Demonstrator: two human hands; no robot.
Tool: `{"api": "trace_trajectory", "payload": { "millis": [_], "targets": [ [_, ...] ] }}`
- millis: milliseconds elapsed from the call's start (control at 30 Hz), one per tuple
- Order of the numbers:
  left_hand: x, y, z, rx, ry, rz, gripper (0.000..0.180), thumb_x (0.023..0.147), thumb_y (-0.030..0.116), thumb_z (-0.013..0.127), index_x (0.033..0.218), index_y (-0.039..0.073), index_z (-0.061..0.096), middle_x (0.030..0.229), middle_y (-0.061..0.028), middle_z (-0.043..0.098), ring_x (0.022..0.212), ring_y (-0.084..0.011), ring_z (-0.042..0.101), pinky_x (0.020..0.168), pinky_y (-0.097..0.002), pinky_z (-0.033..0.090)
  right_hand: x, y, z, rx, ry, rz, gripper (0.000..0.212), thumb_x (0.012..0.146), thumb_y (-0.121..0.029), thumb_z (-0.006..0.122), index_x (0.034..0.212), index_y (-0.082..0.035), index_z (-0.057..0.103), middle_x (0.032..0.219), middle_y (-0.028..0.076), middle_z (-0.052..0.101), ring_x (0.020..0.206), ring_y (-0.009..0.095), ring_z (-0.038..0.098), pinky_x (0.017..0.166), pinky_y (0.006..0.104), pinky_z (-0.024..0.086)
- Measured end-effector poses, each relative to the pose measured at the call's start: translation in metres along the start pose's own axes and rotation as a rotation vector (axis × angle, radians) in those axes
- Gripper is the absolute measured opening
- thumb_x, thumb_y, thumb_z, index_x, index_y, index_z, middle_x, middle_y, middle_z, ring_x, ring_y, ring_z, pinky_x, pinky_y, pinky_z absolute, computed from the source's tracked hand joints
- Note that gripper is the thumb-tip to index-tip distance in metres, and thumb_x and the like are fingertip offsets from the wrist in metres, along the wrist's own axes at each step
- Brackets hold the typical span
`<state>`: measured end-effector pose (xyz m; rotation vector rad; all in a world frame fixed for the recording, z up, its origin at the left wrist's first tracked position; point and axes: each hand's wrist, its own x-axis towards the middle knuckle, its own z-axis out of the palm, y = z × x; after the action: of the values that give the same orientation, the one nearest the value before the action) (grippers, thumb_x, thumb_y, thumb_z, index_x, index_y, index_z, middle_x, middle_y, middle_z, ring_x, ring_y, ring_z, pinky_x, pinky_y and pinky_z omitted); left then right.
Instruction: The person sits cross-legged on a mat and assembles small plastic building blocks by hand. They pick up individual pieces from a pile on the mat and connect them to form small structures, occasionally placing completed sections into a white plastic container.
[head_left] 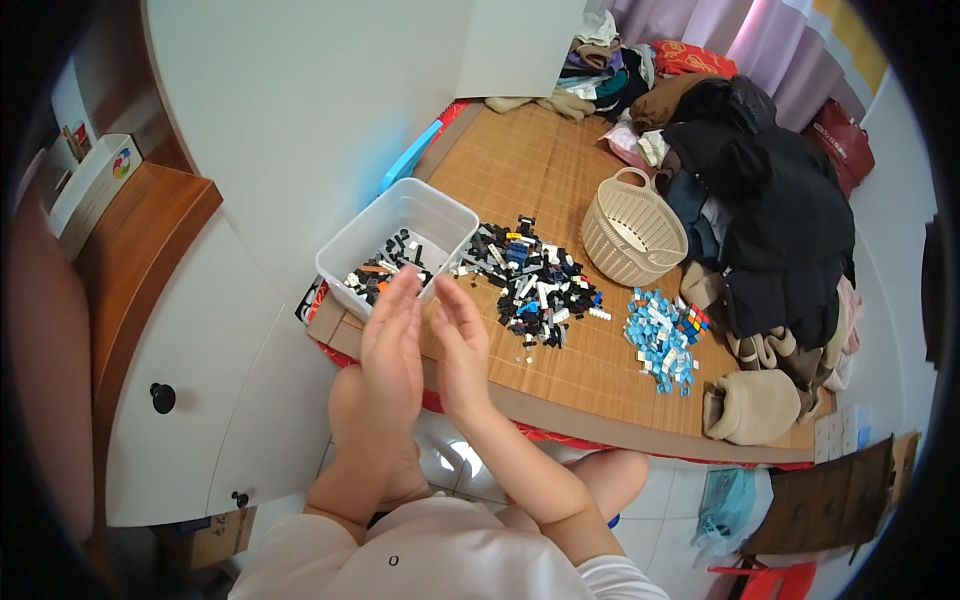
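Observation:
My left hand (391,345) and my right hand (463,345) are raised side by side, palms turned toward each other. Their fingers are stretched out, and nothing shows between them. Just beyond the fingertips stands a clear plastic bin (330,262) with black, grey, white and orange building bricks (403,248) inside; my hands hide part of its near wall. To the right of the bin, a loose pile of mostly black and white building bricks (540,290) is spread over the woven mat (520,150).
Farther right are a beige basket (634,235), a pile of blue and white bricks (660,340) and a colourful puzzle cube (693,322). Heaped dark clothes (780,220) cover the mat's right side. A white cabinet (290,120) rises at the left; a light blue lid-like panel (410,155) leans there.

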<state>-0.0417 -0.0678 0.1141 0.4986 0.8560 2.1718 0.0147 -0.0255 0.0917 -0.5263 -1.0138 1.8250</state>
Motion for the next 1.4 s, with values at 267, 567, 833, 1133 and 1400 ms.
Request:
{"api": "trace_trajectory", "payload": {
  "millis": [267,567,833,1133,1400],
  "targets": [
    [-0.004,-0.075,-0.010,0.081,-0.124,-0.369,0.047,0.088,0.007,0.040,0.132,-0.005,0.031,0.137,-0.0153,0.031,0.131,-0.0213,0.023,0.107,-0.0306,0.018,-0.024,0.003,-0.124,-0.196,0.408,-0.043,0.051,0.078,0.003,0.042,0.129,0.001,0.036,0.133,0.013,0.037,0.126,0.022,0.032,0.104,0.0319,0.024],
    [0.015,-0.137,-0.022,0.173,-0.043,-0.492,0.051,0.086,0.009,0.041,0.134,-0.003,0.027,0.140,-0.0133,0.028,0.131,-0.0202,0.024,0.106,-0.0312,0.019,-0.007,-0.024,-0.180,-0.404,0.531,0.052,0.059,0.078,0.001,0.041,0.134,0.004,0.024,0.139,0.019,0.027,0.130,0.027,0.026,0.105,0.0332,0.021],
    [0.027,-0.150,-0.006,0.319,-0.163,-0.550,0.048,0.086,0.010,0.044,0.131,-0.003,0.034,0.131,-0.0101,0.042,0.120,-0.0168,0.039,0.099,-0.0279,0.028,0.023,-0.005,-0.164,-0.346,0.346,0.069,0.057,0.072,0.009,0.038,0.129,0.002,0.037,0.118,0.014,0.050,0.107,0.021,0.050,0.088,0.0289,0.040],
    [0.005,-0.140,-0.005,0.282,-0.261,-0.584,0.048,0.086,0.006,0.040,0.133,-0.001,0.032,0.136,-0.0102,0.036,0.128,-0.0188,0.030,0.105,-0.0304,0.022,-0.009,0.000,-0.173,-0.319,0.333,0.063,0.059,0.075,0.010,0.038,0.133,0.004,0.028,0.134,0.017,0.035,0.125,0.024,0.033,0.102,0.0316,0.027],
    [-0.024,-0.122,-0.020,0.247,-0.167,-0.565,0.052,0.084,0.005,0.040,0.134,-0.003,0.028,0.139,-0.0131,0.030,0.132,-0.0216,0.024,0.107,-0.0340,0.017,-0.060,-0.015,-0.154,-0.318,0.395,0.157,0.059,0.079,0.005,0.043,0.135,0.003,0.025,0.140,0.015,0.028,0.129,0.023,0.028,0.103,0.0300,0.024]
  ]
}}
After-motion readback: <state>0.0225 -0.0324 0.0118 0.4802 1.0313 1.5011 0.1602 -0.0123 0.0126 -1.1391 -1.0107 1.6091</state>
